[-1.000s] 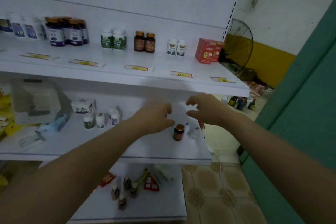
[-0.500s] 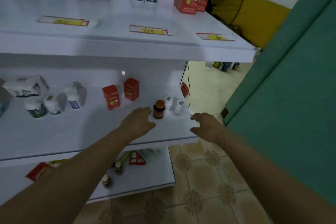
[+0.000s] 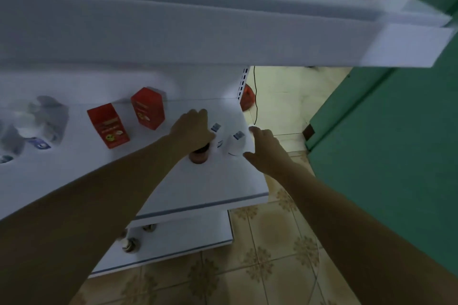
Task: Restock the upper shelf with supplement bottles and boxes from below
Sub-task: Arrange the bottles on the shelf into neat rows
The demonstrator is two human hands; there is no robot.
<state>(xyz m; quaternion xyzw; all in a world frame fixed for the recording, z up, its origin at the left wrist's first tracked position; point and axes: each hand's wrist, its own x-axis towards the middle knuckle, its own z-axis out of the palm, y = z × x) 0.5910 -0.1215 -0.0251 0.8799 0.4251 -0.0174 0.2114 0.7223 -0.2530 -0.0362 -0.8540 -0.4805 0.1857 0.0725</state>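
On the middle shelf (image 3: 210, 181), near its right end, the amber bottle (image 3: 198, 155) stands under the left hand (image 3: 192, 131), which covers its cap; whether it grips I cannot tell; the right hand (image 3: 265, 148), spread and holding nothing, flanks a white bottle (image 3: 235, 145); the pick-up step seems underway; next, both must close firmly, then lift to the upper shelf (image 3: 223, 32).

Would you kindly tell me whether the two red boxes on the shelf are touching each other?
Apart. The head view shows a strip of bare white shelf between the nearer red box and the farther red box.
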